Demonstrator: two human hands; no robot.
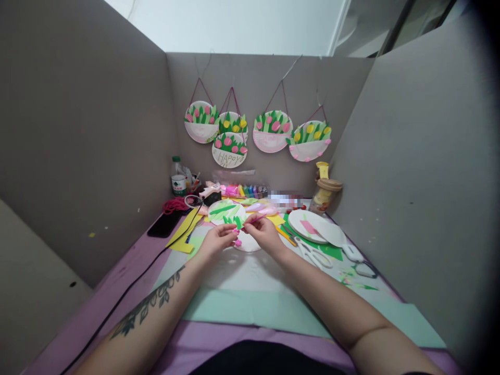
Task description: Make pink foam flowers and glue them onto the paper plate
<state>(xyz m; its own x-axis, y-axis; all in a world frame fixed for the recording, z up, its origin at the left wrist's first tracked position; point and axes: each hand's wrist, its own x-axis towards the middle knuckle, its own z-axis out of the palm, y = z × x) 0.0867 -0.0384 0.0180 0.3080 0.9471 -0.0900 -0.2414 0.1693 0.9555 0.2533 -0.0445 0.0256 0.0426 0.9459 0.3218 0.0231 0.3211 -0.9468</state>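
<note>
In the middle of the table, my left hand (pixel 222 238) pinches the left edge of a white paper-plate piece (pixel 250 244) that has green paper leaves and small pink clay-like flowers (pixel 237 243) along its side. At its upper edge my right hand (pixel 263 234) has thumb and fingers closed on a thin pink strand (pixel 261 216); whether it is cord or a stick, I cannot tell. The fingertips of both hands are close together near the green leaves (pixel 237 223). Just behind them lies another round plate (pixel 219 204) with light green strips on it.
White scissors (pixel 312 252), a yellow craft knife (pixel 287 236) and stacked white plates (pixel 307 225) lie to the right. On the left are a phone (pixel 167 225), pink cord (pixel 174 205) and a black cable (pixel 146 268). Finished plate baskets (pixel 272 140) hang on the back panel.
</note>
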